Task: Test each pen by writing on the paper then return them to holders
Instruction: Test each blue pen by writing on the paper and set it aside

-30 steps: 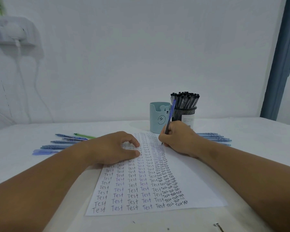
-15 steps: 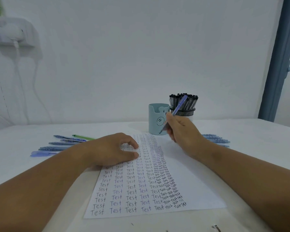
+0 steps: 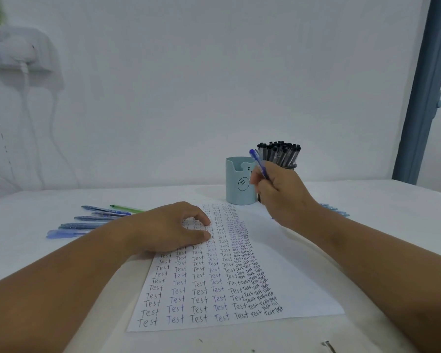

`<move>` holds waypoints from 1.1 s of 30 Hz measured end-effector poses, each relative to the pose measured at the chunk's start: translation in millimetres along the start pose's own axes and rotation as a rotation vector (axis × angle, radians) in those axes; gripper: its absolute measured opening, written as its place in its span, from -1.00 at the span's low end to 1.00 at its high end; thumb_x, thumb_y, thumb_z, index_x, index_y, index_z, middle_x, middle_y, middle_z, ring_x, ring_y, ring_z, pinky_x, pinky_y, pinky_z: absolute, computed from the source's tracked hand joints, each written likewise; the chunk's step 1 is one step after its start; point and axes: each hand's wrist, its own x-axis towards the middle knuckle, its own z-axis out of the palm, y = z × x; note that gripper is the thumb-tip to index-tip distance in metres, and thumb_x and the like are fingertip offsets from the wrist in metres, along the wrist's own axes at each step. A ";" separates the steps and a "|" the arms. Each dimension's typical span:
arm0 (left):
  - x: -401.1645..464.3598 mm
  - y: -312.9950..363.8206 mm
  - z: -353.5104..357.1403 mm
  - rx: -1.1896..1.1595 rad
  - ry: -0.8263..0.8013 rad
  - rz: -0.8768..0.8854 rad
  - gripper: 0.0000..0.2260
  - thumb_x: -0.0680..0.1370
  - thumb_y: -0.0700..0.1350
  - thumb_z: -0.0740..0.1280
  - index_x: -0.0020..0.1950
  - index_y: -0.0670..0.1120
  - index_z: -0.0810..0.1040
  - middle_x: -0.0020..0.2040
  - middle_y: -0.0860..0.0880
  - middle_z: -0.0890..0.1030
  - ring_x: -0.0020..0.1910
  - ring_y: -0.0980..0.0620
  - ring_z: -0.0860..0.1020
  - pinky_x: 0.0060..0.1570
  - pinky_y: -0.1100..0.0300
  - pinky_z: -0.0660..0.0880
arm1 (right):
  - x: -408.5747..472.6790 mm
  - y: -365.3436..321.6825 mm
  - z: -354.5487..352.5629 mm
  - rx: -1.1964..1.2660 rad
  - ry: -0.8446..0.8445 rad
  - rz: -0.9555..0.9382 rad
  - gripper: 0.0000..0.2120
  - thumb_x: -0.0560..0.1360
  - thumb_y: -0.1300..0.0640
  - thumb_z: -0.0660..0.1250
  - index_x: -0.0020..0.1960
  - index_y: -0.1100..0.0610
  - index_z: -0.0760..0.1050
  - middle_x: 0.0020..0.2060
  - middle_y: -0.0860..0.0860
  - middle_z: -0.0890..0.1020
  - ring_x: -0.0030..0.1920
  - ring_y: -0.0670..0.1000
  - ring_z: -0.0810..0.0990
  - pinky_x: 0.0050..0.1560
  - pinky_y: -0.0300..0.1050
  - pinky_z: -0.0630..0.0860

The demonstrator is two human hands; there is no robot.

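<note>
Pen (image 3: 259, 163), blue and slim, pinched upright in right hand (image 3: 281, 197) above paper (image 3: 278, 281) pinned by loosely curled left hand (image 3: 167, 226).

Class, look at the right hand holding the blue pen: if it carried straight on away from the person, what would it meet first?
Probably the black mesh holder full of black pens, directly behind the right hand. The blue bear cup sits just left; depth is unclear.
</note>
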 end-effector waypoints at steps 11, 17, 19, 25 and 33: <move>-2.4 4.9 -0.7 0.004 -0.005 -0.004 -0.72 0.53 0.24 0.35 0.23 0.28 0.52 0.33 0.26 0.38 0.41 0.18 0.31 0.47 0.11 0.24 | -1.7 0.5 -1.6 -0.225 -0.101 -0.148 -0.77 0.68 0.13 0.19 -0.02 0.11 0.60 -0.32 -0.13 0.46 -0.30 -0.22 0.40 -0.31 -0.30 0.26; -3.9 5.7 -1.2 0.005 -0.007 -0.005 -0.72 0.54 0.24 0.35 0.23 0.28 0.51 0.37 0.26 0.38 0.41 0.18 0.31 0.46 0.12 0.24 | 3.1 7.0 -4.9 -0.272 -0.089 -0.162 -0.83 0.63 0.17 0.28 -0.02 0.12 0.64 -0.22 -0.02 0.54 -0.16 -0.03 0.49 -0.12 -0.14 0.38; -3.8 5.2 -1.0 0.012 -0.005 -0.003 -0.72 0.53 0.25 0.35 0.23 0.28 0.51 0.36 0.27 0.38 0.40 0.19 0.32 0.44 0.15 0.24 | 4.1 4.7 -6.8 -0.306 -0.124 -0.153 -0.82 0.62 0.16 0.30 -0.13 0.08 0.61 -0.25 0.01 0.50 -0.18 0.00 0.47 -0.17 -0.11 0.37; -2.7 4.5 -0.1 -0.009 -0.003 -0.006 -0.73 0.53 0.24 0.36 0.21 0.29 0.52 0.29 0.29 0.38 0.35 0.21 0.33 0.39 0.18 0.26 | 9.0 4.4 -21.8 -0.319 -0.220 0.091 -0.88 0.57 0.28 0.34 -0.05 0.12 0.62 -0.23 0.13 0.52 -0.33 0.00 0.43 -0.35 -0.01 0.64; -2.2 2.4 0.4 -0.013 -0.004 0.007 -0.74 0.52 0.25 0.36 0.19 0.29 0.52 0.33 0.31 0.39 0.35 0.23 0.33 0.37 0.20 0.25 | 8.5 12.9 -65.5 -0.736 -0.462 0.185 -0.79 0.47 0.17 0.50 0.09 0.02 0.70 -0.04 -0.06 0.66 -0.05 -0.02 0.58 -0.07 -0.19 0.49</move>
